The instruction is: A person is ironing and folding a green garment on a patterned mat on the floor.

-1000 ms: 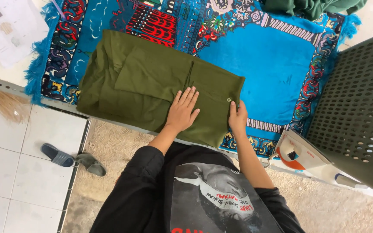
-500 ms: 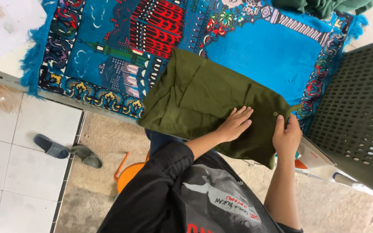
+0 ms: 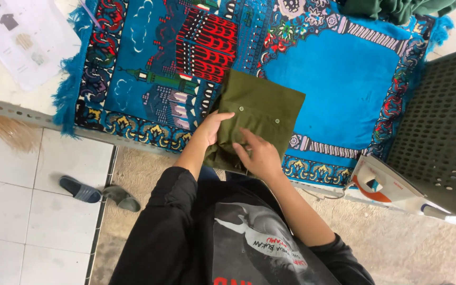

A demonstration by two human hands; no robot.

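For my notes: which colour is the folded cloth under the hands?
Olive green, plain; the folded cloth shows best in the head view.

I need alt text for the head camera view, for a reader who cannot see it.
Seen from above, a person's left hand and right hand press on a folded olive-green garment lying on a blue patterned rug. A white and orange clothes iron sits to the right, beside a dark perforated basket.

You have an olive-green folded garment [image 3: 262, 113] with pale buttons, lying on a bright blue rug [image 3: 339, 79] patterned in red, white and dark blue, with a blue fringe. Your sleeves are black. The iron [image 3: 383, 184] is white and orange, the basket [image 3: 442, 137] dark grey
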